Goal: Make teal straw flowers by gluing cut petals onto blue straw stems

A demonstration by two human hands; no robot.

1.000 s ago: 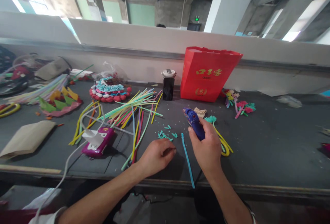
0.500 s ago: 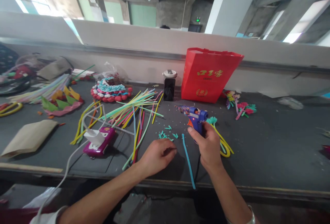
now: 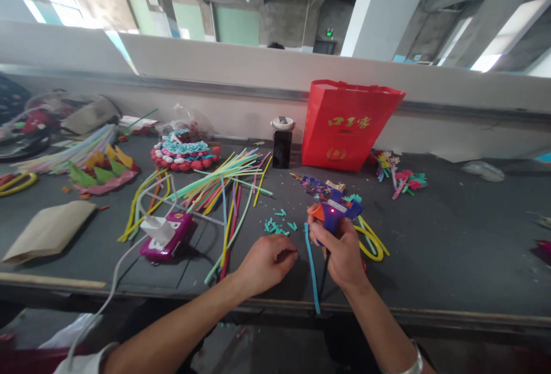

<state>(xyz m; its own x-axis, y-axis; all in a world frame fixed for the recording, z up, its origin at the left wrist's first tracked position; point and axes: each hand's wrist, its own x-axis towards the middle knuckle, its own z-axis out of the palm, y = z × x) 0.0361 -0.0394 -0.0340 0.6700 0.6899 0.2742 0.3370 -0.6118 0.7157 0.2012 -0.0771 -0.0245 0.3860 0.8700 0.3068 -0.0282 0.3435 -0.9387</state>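
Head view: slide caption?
Right hand holds blue plastic glue gun with orange trigger; left hand near small teal clippings.

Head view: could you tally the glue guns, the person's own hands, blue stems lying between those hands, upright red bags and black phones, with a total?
Glue gun: 1, in the right hand
Hands: 2, that one and the left hand
Blue stem: 1
Red bag: 1
Black phone: 1
Total: 6
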